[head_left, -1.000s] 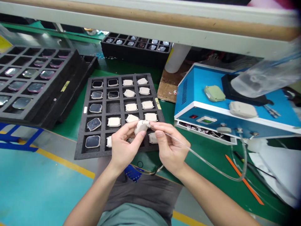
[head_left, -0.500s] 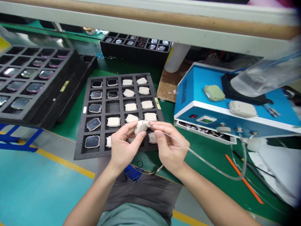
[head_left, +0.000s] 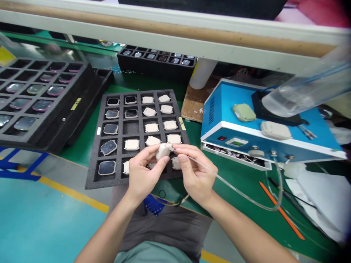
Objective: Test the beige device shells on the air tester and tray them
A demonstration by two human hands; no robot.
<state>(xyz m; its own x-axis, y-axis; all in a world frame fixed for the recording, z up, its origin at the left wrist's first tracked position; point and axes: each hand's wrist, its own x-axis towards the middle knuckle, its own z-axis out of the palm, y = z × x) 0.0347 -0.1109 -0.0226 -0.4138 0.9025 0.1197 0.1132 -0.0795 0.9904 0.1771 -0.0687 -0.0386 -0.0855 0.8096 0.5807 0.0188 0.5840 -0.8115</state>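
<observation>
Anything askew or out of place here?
Slightly: in the gray foam tray, a dark-faced watch in the left column sits twisted, not square to its slot. On the blue machine, a green case and beige case lie outside any tray.

The flat green work surface (head_left: 241, 179) carries a rectangular dark-grey foam compartment tray (head_left: 120, 146), a box-shaped blue-and-white machine (head_left: 229, 109) to its right, and a slim orange stick (head_left: 290, 222) nearer the front.
</observation>
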